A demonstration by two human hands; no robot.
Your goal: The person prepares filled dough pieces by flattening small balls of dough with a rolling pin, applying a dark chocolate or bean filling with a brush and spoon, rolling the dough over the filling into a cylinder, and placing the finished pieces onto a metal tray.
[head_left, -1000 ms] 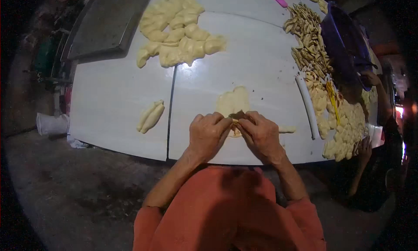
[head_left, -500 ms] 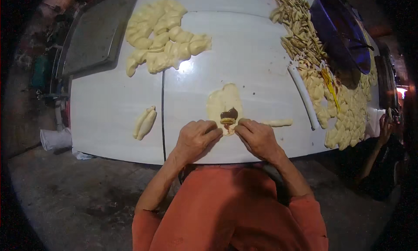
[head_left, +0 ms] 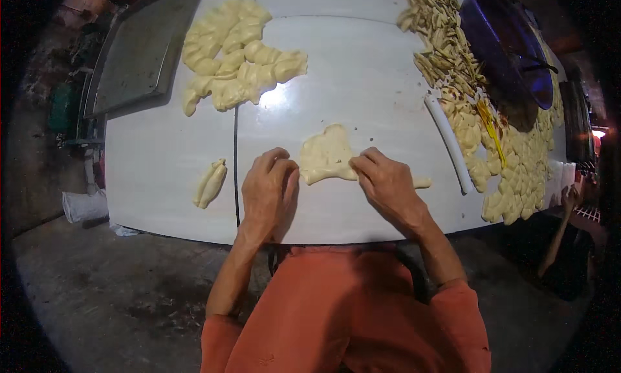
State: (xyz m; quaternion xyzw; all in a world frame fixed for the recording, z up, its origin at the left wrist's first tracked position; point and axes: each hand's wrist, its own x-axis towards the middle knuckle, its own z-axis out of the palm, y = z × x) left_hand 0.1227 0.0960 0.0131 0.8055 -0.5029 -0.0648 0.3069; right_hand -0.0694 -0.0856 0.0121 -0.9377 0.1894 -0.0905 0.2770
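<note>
A flat sheet of dough (head_left: 326, 147) lies on the table in front of me, its near edge folded over into a thick roll. The brown filling and the slice are now covered by dough. My right hand (head_left: 388, 179) pinches the right end of the folded edge. Just off the left end is my left hand (head_left: 266, 185), fingers loosely bent and nothing seen in them. Beyond my right hand, the tip of a dough strip (head_left: 422, 182) sticks out, the rest hidden. To the left rest rolled dough pieces (head_left: 210, 184).
Many dough lumps (head_left: 246, 66) spread across the far left beside a metal tray (head_left: 132, 56). On the right are a white rod (head_left: 447, 143), a heap of sliced pieces (head_left: 440, 37), yellow strips (head_left: 491, 130), flat dough pieces (head_left: 517, 172) and a purple basin (head_left: 498, 50). Another person's arm (head_left: 557, 234) shows far right.
The near edge of the dough has been folded away from me over the filling. My left hand has let go and moved left; my right hand stays at the right end.
</note>
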